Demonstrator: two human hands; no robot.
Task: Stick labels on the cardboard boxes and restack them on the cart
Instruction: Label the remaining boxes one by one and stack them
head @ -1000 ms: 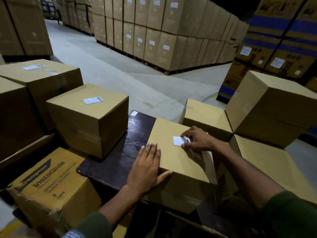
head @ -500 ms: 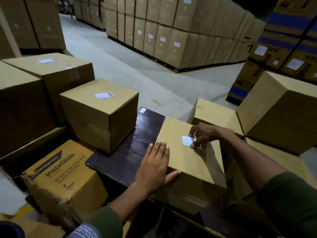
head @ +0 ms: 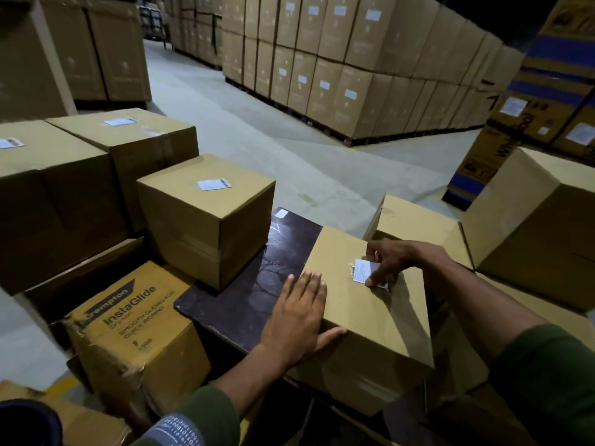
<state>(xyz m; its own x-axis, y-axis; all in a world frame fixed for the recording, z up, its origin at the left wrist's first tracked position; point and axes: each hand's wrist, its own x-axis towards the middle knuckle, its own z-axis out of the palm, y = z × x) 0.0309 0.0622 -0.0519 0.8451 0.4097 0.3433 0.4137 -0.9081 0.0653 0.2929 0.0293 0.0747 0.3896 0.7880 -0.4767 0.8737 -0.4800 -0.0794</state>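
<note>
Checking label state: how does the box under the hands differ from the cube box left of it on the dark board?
The box under the hands has its label still being pressed by the right hand, steadied by the flat left hand; the cube box stands untouched, its label flat. The cube box looks taller. Both are plain brown cardboard on the dark board.

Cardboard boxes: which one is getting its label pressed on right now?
The plain box on the dark board, under both hands. The right hand pinches its label; the left hand lies flat on its edge.
</note>
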